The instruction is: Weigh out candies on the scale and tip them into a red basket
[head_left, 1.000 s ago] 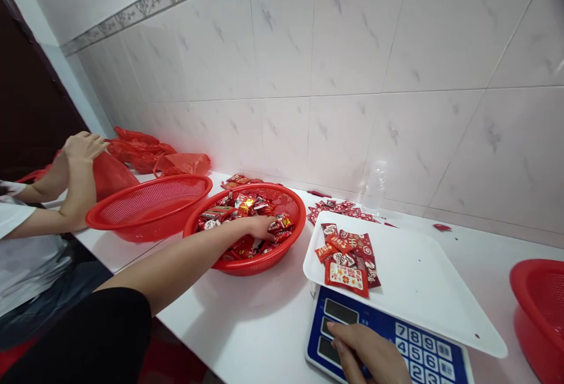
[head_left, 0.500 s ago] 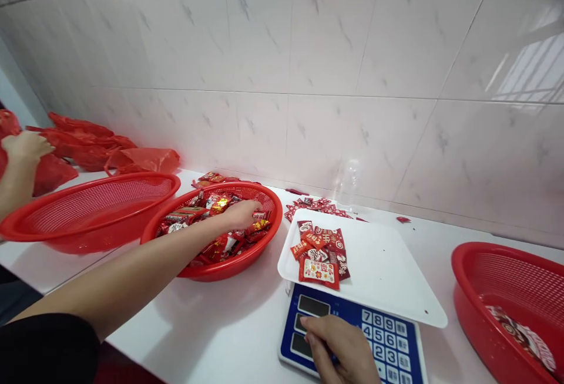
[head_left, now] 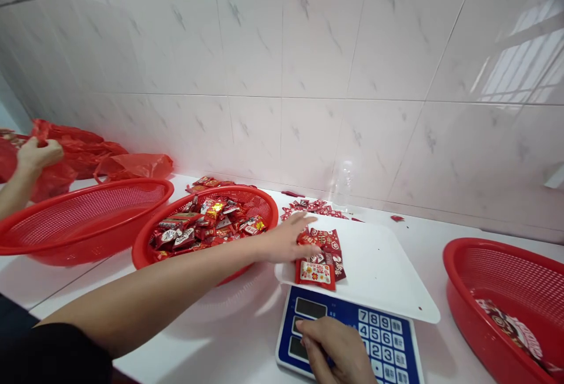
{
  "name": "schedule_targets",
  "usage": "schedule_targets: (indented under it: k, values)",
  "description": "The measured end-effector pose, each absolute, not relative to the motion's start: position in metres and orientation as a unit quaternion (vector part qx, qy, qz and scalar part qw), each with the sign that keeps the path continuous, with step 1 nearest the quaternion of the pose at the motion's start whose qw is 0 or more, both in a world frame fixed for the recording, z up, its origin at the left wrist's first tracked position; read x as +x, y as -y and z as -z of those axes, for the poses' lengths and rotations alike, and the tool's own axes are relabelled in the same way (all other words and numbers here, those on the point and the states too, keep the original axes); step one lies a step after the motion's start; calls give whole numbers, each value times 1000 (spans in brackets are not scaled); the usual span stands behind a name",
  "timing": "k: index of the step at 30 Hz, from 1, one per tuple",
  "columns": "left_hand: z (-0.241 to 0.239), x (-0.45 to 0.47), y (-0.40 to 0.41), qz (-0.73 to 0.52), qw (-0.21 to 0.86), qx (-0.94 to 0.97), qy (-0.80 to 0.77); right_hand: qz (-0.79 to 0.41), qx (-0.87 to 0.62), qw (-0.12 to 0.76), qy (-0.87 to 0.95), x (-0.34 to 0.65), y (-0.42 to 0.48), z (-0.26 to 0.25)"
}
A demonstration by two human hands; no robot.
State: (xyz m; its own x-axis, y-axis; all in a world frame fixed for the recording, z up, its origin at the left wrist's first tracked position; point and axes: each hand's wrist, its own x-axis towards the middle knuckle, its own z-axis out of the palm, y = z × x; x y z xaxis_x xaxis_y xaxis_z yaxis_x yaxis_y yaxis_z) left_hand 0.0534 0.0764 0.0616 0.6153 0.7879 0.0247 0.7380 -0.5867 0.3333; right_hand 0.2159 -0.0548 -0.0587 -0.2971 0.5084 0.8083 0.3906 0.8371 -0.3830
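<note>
My left hand reaches over the left side of the white scale tray, thumb and fingers spread around small wrapped snack packets. These lie in a red and brown cluster, partly covered by the hand. Below the tray, my right hand hovers at the blue keypad panel of the digital scale, its fingers curled in and nothing seen in them. Left of the scale, a red plastic basket full of similar packets stands beneath my left forearm.
An oval red basket stands farther left, near another person's hand gripping a red plastic bag. At right, another red basket contains some packaging. Loose red packets and a clear plastic container sit by the tiled wall.
My left hand has come out of the packet-filled basket and moved right to the packets on the scale tray, its fingers spreading. My right hand stays at the panel.
</note>
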Motion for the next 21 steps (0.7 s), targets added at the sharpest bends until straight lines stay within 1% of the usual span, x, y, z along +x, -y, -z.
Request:
schedule_targets:
  k: [3,6,12,21]
  values:
    - [-51,82,-65,-16,190,903,-386,-56,-280,530,799,216,53,57]
    - [-40,97,-67,3,173,911,-375,-51,-287,556,778,213,53,57]
    - [-29,109,-83,-145,115,905,-384,-44,-281,554,782,211,54,58]
    - [-25,97,-90,-272,129,870,-390,-41,-282,586,758,204,49,64]
